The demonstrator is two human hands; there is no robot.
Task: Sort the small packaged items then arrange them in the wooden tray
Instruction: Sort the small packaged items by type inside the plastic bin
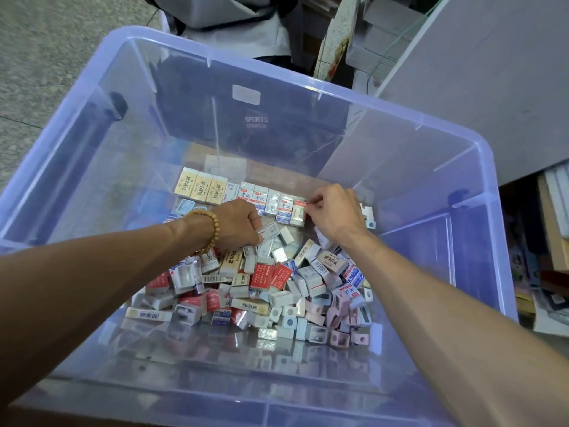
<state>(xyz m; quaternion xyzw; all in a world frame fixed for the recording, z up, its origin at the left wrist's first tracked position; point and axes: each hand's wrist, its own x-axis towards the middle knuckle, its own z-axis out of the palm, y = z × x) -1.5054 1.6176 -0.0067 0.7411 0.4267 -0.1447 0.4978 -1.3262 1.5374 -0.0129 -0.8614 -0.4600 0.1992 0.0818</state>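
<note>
The left grip (238,224), a hand with a beaded bracelet (209,229) at the wrist, has its fingers curled down onto a small white packaged item (269,231) at the far edge of the loose pile, pinching its near end. The right grip (334,212) pinches the upper corner of a red-and-white pack (298,212), the last one at the right end of a neat row (243,195) standing along the far side. That row runs from three cream-coloured packs (201,189) on the left through several white, blue and red ones to the pack held by the right hand. Nearer the person lies the unsorted pile (277,291): red packs, white boxes with barcodes, and small pink and pale-blue blocks with round holes heaped together toward the right. All of this sits on the bottom of a large translucent blue plastic bin (92,124), both forearms reaching in over its near rim. Behind the bin a dark bag (255,118) printed "SPORTS" shows through the far wall, and a grey panel (492,72) stands to the right.
</note>
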